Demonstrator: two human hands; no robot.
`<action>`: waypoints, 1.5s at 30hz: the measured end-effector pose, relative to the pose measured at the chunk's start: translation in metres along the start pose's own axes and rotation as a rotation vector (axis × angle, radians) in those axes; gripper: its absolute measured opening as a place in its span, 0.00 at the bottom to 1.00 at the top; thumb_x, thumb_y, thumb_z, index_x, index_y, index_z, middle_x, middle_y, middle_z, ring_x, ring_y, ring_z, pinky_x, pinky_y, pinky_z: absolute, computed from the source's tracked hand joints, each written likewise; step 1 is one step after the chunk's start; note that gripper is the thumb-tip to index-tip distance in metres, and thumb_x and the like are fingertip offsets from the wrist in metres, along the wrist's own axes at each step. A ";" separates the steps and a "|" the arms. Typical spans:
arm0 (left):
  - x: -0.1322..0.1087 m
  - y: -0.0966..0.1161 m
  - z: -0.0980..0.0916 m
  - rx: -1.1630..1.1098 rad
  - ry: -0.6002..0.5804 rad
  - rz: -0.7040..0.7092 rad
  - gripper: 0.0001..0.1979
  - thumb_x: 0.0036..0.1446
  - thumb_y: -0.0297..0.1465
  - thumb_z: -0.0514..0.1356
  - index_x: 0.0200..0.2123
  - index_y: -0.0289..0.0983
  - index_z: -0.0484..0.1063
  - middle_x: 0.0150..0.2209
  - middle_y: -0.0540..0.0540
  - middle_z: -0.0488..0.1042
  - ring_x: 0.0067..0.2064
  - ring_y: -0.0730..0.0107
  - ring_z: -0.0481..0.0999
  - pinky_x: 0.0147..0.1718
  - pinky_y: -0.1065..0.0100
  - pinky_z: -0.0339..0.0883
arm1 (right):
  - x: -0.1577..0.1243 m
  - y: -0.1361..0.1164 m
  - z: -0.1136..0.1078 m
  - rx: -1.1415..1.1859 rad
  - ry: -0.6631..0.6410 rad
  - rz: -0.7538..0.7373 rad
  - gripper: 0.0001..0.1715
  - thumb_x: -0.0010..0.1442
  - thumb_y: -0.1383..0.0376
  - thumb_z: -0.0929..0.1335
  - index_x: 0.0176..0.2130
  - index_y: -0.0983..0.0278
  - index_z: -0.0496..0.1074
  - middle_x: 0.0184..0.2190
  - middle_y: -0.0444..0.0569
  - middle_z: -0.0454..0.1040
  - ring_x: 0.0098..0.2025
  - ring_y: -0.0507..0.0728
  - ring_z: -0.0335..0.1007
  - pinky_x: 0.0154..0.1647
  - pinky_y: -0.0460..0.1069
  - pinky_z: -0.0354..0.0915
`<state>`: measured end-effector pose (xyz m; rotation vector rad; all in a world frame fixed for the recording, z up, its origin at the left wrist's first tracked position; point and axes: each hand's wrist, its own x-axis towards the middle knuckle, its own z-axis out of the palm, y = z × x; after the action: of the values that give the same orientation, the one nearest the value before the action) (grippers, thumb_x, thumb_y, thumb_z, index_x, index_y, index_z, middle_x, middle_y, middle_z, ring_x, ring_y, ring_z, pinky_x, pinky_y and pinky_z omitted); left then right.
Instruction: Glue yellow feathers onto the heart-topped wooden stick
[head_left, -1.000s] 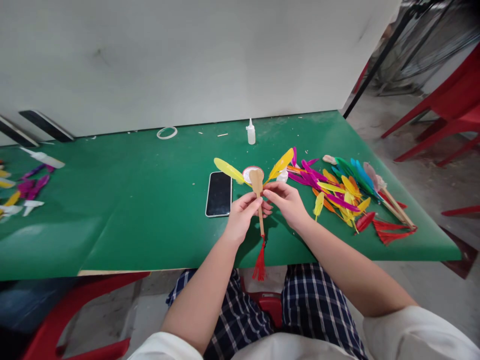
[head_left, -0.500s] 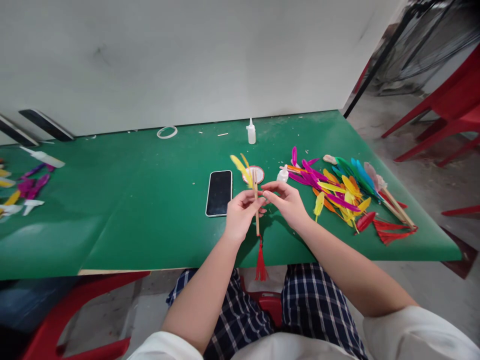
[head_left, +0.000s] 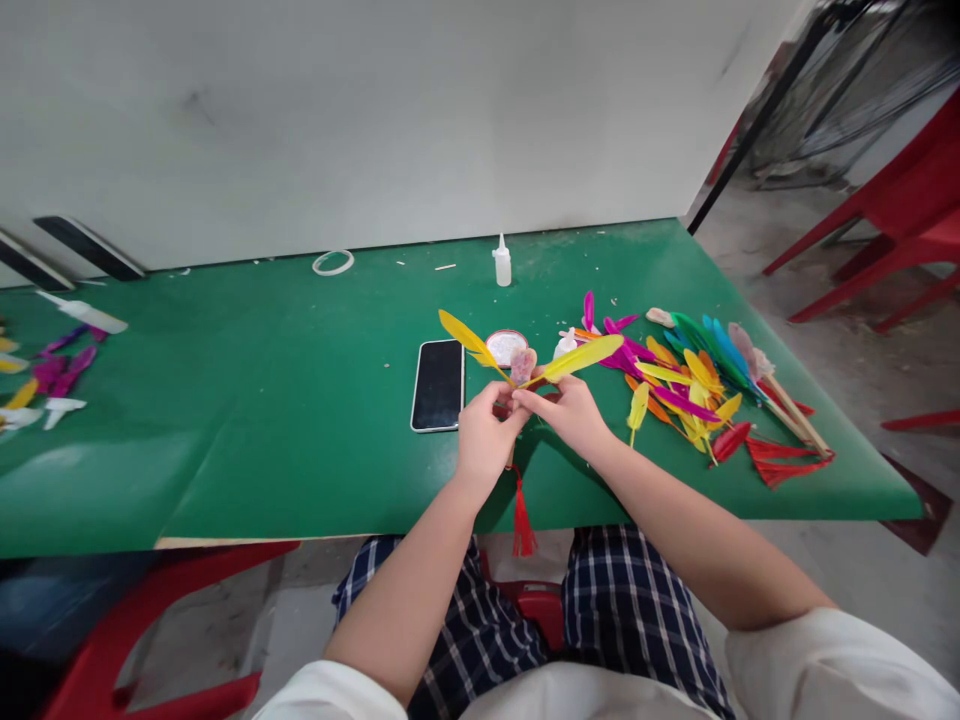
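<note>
My left hand (head_left: pixel 486 432) is closed around a wooden stick (head_left: pixel 511 458), mostly hidden by my fingers, with a red tassel (head_left: pixel 523 522) hanging from its lower end. A pinkish rough stone (head_left: pixel 523 364) shows at the top. One orange-yellow feather (head_left: pixel 466 336) slants up to the left of the stone. A second, brighter yellow feather (head_left: pixel 585 357) slants up to the right, its quill running down to my fingers. My right hand (head_left: pixel 574 416) pinches at the base of that quill, fingertips touching those of my left hand.
Loose coloured feathers (head_left: pixel 675 385) and finished-looking feathered sticks (head_left: pixel 795 415) lie to the right. A phone (head_left: pixel 438 386) lies left of my hands. Beyond stand glue bottles (head_left: pixel 502 265), a round white dish (head_left: pixel 507 347) and a tape ring (head_left: pixel 333 263). A wall (head_left: pixel 375 130) closes the back.
The stick has turned and tipped, so the stone at its top now shows. The two yellow feathers now spread to opposite sides. My hands have come closer together.
</note>
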<state>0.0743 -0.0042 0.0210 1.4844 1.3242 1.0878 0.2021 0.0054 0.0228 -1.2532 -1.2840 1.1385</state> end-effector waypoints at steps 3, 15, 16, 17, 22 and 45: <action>0.000 0.000 0.001 0.005 -0.032 -0.009 0.09 0.47 0.35 0.62 0.31 0.37 0.69 0.24 0.53 0.69 0.27 0.73 0.71 0.28 0.71 0.67 | 0.001 -0.002 -0.002 -0.022 -0.011 -0.069 0.14 0.48 0.56 0.70 0.31 0.65 0.72 0.28 0.47 0.75 0.32 0.55 0.72 0.34 0.49 0.68; 0.004 0.007 0.001 -0.493 -0.064 -0.250 0.16 0.46 0.37 0.64 0.37 0.33 0.71 0.28 0.46 0.77 0.29 0.68 0.77 0.34 0.66 0.72 | 0.005 0.004 -0.003 0.239 0.125 0.002 0.19 0.47 0.53 0.70 0.36 0.63 0.72 0.33 0.48 0.75 0.37 0.55 0.72 0.32 0.49 0.70; 0.005 0.007 0.001 -0.497 -0.057 -0.256 0.17 0.46 0.38 0.65 0.37 0.33 0.71 0.28 0.46 0.77 0.29 0.68 0.77 0.34 0.66 0.72 | 0.005 0.004 -0.003 0.267 0.130 0.014 0.20 0.47 0.53 0.70 0.36 0.63 0.72 0.34 0.48 0.75 0.37 0.55 0.72 0.32 0.49 0.70; 0.005 0.007 0.001 -0.498 -0.059 -0.259 0.17 0.46 0.38 0.65 0.36 0.33 0.71 0.27 0.47 0.77 0.29 0.68 0.77 0.34 0.66 0.72 | 0.005 0.004 -0.003 0.277 0.132 0.022 0.20 0.47 0.53 0.70 0.36 0.63 0.72 0.34 0.48 0.75 0.36 0.55 0.72 0.32 0.49 0.70; 0.004 0.008 0.000 -0.501 -0.078 -0.236 0.15 0.47 0.38 0.64 0.35 0.33 0.71 0.26 0.48 0.76 0.27 0.70 0.77 0.33 0.66 0.73 | 0.004 0.005 -0.002 0.167 0.108 -0.004 0.18 0.47 0.54 0.70 0.35 0.63 0.74 0.34 0.48 0.76 0.36 0.55 0.72 0.36 0.50 0.69; 0.005 0.003 0.000 -0.547 -0.069 -0.263 0.14 0.47 0.36 0.65 0.35 0.33 0.74 0.31 0.44 0.78 0.34 0.67 0.78 0.32 0.68 0.72 | 0.004 0.008 -0.003 0.160 0.105 -0.060 0.12 0.47 0.59 0.71 0.31 0.64 0.73 0.30 0.47 0.76 0.33 0.54 0.72 0.37 0.49 0.68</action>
<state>0.0753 0.0004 0.0243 0.9085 1.0270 1.1011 0.2057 0.0096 0.0151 -1.1338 -1.1223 1.0955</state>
